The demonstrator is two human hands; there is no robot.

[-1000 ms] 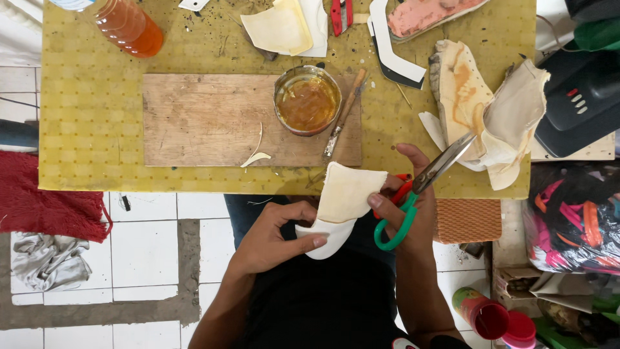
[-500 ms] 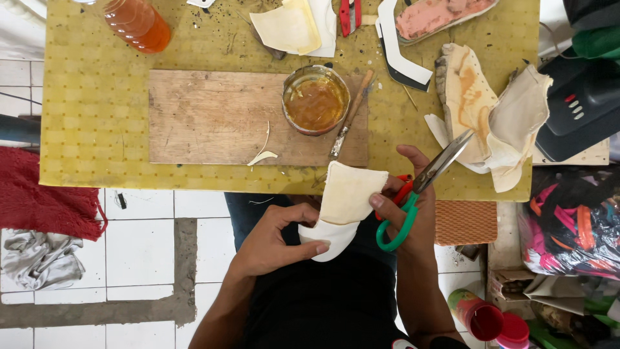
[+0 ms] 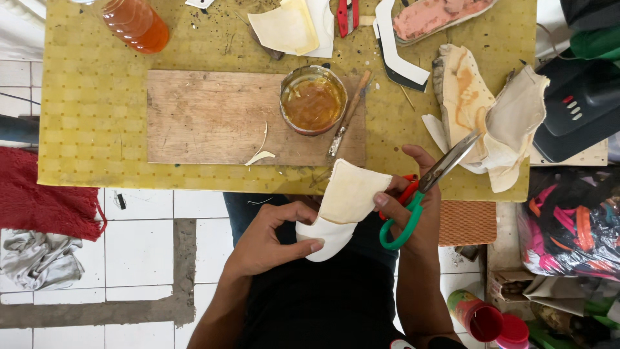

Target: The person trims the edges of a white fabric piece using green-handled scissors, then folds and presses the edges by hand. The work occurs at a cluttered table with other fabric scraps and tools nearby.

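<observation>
Centrally, landmark: wooden board (image 3: 206,116), lying flat on the yellow desk (image 3: 90,142).
Left hand (image 3: 271,236): below the board, off the desk's near edge; fingers closed on the white lower end of the cream material piece (image 3: 342,207), thumb on top.
Right hand (image 3: 413,200): below and right of the board; fingers through the green and red loops of the scissors (image 3: 426,194), fingertips also pinching the piece's right edge.
Scissors: blades nearly closed, pointing up and right, away from the piece and not touching it.
Material piece: held in the air between both hands, just below the board's lower right corner.
Glue tin (image 3: 313,98): on the board's right end, amber liquid inside; a brush (image 3: 349,116) leans beside it.
Offcut sliver (image 3: 260,155): on the board's lower edge.
Step in hand (judged): checking or turning the piece between cuts.
Next move (judged): calls for bringing the blades round to the piece's edge while the left hand steadies it.
</observation>
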